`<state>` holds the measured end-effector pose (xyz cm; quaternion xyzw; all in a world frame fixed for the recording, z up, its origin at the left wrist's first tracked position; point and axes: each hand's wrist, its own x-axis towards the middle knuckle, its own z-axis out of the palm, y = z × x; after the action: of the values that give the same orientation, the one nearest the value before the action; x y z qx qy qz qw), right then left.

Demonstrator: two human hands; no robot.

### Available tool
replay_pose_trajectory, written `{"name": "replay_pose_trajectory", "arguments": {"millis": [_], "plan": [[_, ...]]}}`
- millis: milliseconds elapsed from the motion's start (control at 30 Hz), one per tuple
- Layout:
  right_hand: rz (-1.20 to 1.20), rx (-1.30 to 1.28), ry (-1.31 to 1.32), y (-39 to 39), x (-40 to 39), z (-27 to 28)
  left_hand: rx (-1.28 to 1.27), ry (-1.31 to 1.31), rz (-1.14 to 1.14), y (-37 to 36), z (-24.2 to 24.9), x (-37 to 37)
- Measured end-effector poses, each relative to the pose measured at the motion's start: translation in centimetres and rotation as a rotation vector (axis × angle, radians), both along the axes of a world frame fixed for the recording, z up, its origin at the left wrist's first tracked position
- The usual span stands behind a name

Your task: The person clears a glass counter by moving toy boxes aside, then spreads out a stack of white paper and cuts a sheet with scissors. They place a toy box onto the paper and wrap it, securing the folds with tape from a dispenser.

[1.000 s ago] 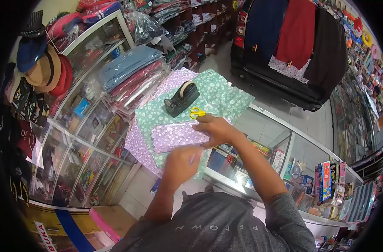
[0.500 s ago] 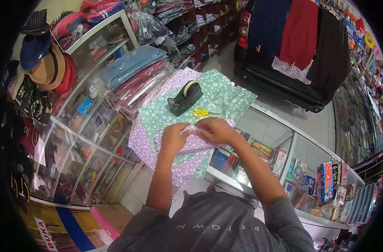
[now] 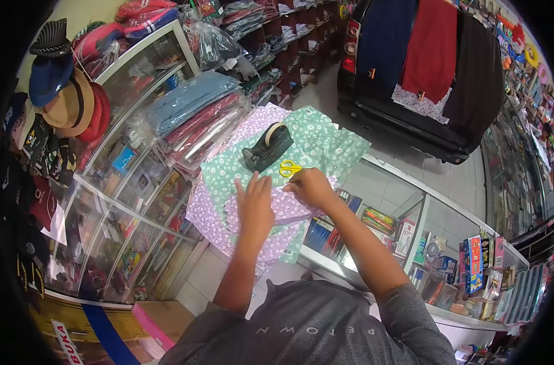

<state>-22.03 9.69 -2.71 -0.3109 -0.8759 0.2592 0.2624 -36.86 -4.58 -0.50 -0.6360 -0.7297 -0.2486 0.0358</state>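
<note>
My left hand lies with fingers spread on a purple flowered paper bundle. At the bundle's upper edge is my right hand, its fingers pressed together; what they hold, if anything, is too small to tell. Just above my right hand, yellow-handled scissors rest on green flowered paper, the blades partly covered by the hand. A black tape dispenser with a roll of tape stands on the green sheet, above my left hand. More purple flowered paper spreads out at the left.
Glass display counters run to the right, with pens and boxes inside. Plastic-wrapped clothes are stacked at the upper left, beside a glass cabinet. Hats hang at the far left. A black vehicle draped with cloths stands beyond.
My left hand has come away from my right hand and opened flat on the paper. My right hand has shifted slightly right, closer over the scissors' blades.
</note>
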Motion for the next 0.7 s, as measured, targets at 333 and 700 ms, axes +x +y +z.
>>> {"name": "replay_pose_trajectory", "arguments": {"millis": [333,700], "plan": [[0.069,0.003,0.002,0.5,0.5,0.1,0.009,-0.073,-0.113,-2.5,-1.0,5.2],[-0.315,-0.271,0.259,3.2,-6.1,4.1,-0.039,-0.095,-0.107,-2.2,-0.8,5.2]]}}
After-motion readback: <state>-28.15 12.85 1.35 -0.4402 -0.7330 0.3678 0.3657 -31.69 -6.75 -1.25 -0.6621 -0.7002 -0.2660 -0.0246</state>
